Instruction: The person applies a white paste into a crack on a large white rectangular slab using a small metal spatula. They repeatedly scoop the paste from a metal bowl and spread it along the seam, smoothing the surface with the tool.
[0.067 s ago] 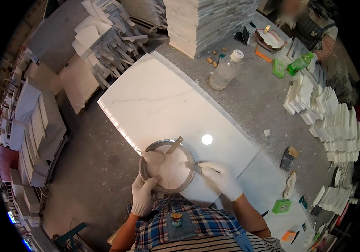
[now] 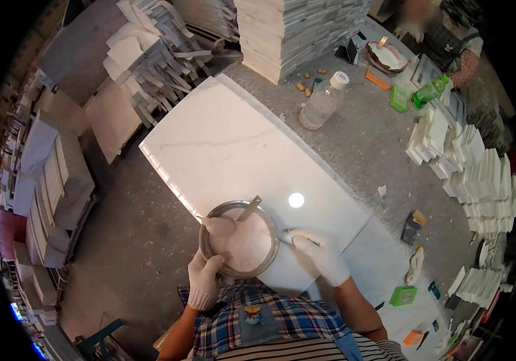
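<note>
A round metal bowl (image 2: 204,242) of pale powder or paste (image 2: 249,243) is held over the near left edge of a white veined stone slab (image 2: 228,138). My left hand (image 2: 205,274), in a white knit glove, grips its near left rim, thumb on top. A flat tool (image 2: 249,209) leans out over the far rim, its lower end hidden in the contents. Beside it sits a pale rounded object (image 2: 218,226) whose kind is unclear. My gloved right hand (image 2: 315,253) is closed on a small flat-bladed spatula (image 2: 285,236), its blade by the bowl's right rim.
Behind the slab stand a clear bottle (image 2: 322,102) with a white cap and a tall stack of stone tiles (image 2: 264,42). Tile stacks (image 2: 481,180) line the right side. A green bottle (image 2: 429,91) is near another person (image 2: 450,42) at far right. Stone offcuts (image 2: 149,60) lie at far left.
My right hand has drawn the spatula slightly right, from over the bowl's inside to its right rim, and turned the blade. The left hand and bowl stay nearly still.
</note>
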`<action>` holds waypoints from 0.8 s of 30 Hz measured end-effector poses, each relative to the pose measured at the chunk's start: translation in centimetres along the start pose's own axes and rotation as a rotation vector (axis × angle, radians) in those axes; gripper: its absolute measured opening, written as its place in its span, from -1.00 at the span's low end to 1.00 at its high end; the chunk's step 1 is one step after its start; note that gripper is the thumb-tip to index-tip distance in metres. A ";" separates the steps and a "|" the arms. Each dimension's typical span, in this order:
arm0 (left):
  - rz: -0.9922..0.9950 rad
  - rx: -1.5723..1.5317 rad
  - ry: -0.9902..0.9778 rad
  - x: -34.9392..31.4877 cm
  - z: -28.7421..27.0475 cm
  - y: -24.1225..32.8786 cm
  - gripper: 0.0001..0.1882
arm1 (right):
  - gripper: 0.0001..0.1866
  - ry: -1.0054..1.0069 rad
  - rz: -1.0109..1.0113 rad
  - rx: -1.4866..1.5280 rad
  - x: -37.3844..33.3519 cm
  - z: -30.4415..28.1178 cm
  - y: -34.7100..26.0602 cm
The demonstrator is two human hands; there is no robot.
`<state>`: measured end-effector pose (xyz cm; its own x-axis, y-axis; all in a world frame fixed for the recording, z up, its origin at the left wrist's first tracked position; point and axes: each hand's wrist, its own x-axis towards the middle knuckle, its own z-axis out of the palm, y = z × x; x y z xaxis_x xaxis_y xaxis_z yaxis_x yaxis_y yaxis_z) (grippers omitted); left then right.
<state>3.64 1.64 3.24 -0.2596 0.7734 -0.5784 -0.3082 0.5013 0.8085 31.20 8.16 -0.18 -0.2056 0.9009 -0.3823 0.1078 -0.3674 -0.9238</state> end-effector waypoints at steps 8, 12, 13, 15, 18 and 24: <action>-0.051 -0.092 -0.038 0.6 -1.2 -0.9 -0.59 | -0.70 0.393 -0.114 -0.099 4.8 -4.3 1.2; -0.048 -0.083 -0.035 0.8 -1.3 -0.9 -0.57 | -0.69 0.421 0.049 0.130 6.8 -4.2 0.6; -0.048 -0.083 -0.033 0.8 -1.3 -0.8 -0.57 | -0.69 0.436 0.012 0.074 7.1 -4.1 0.4; -0.062 -0.052 -0.033 0.7 -1.4 -0.6 -0.57 | -0.69 0.465 -0.042 -0.061 7.5 -3.9 -0.2; -0.079 -0.052 -0.033 0.8 -1.4 -0.4 -0.58 | -0.70 0.504 -0.089 -0.338 7.7 -3.2 -1.2; -0.048 -0.119 -0.049 1.1 -1.4 -1.1 -0.59 | -0.76 0.608 -0.368 -0.797 7.6 -3.3 -0.3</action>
<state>2.39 1.36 1.60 -0.1978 0.7689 -0.6080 -0.4261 0.4911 0.7598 32.81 15.94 -2.73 0.1405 0.9705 0.1959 0.7884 0.0100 -0.6151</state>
